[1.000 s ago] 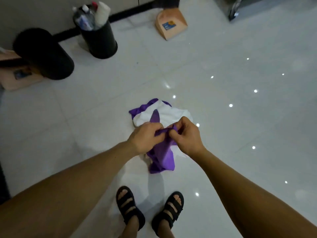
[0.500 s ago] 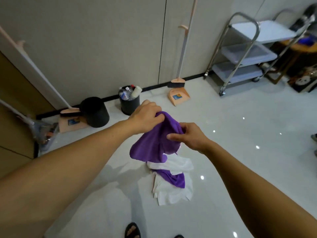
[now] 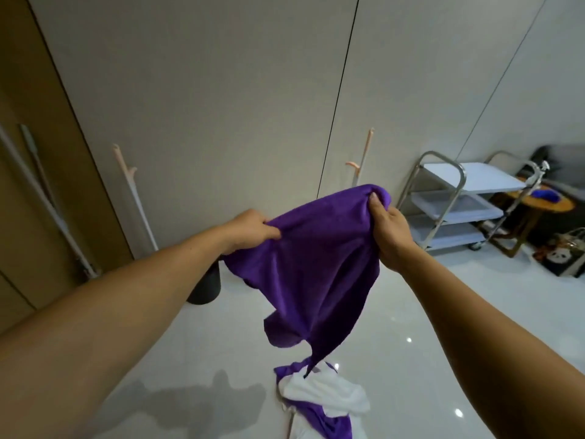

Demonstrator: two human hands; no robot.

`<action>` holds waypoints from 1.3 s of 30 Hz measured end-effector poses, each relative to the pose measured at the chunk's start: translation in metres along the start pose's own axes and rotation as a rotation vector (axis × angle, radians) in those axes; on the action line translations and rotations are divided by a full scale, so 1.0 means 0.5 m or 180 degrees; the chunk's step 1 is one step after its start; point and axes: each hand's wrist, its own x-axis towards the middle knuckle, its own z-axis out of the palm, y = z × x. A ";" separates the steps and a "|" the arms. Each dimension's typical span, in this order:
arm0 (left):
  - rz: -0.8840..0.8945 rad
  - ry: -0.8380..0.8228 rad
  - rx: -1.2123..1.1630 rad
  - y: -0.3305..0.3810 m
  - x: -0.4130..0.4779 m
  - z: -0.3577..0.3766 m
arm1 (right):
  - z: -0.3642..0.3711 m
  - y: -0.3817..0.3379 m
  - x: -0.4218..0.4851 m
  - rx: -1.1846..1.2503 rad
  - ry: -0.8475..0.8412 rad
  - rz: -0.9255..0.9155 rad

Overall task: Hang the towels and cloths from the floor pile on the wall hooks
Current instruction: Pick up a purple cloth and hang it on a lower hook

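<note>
We hold a soft purple cloth (image 3: 316, 264) up at chest height in front of the pale grey panelled wall (image 3: 221, 90). Our left hand (image 3: 250, 228) pinches its upper left edge, with the fingers curled into the fabric. Our right hand (image 3: 391, 236) grips the upper right corner, the thumb pressing over a bunched fold. The cloth sags between the two hands, and its lowest point hangs just above the floor pile of purple and white cloths (image 3: 319, 397).

The pile lies on a glossy white tiled floor (image 3: 443, 327) that shows small bright reflections and our shadow. A brown wood-tone panel (image 3: 19, 122) runs along the left. A black cylindrical bin (image 3: 205, 286) stands at the foot of the wall, partly hidden by our left forearm. Two peach plastic long handles (image 3: 364, 160) lean against the wall. On the right stands a steel three-tier trolley (image 3: 456, 204), with a round wooden table (image 3: 557, 204) beyond it.
</note>
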 end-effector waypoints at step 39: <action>-0.0254 0.0394 -0.2413 0.174 -0.025 -0.047 | 0.113 -0.068 0.071 -0.0630 -0.1728 -0.0217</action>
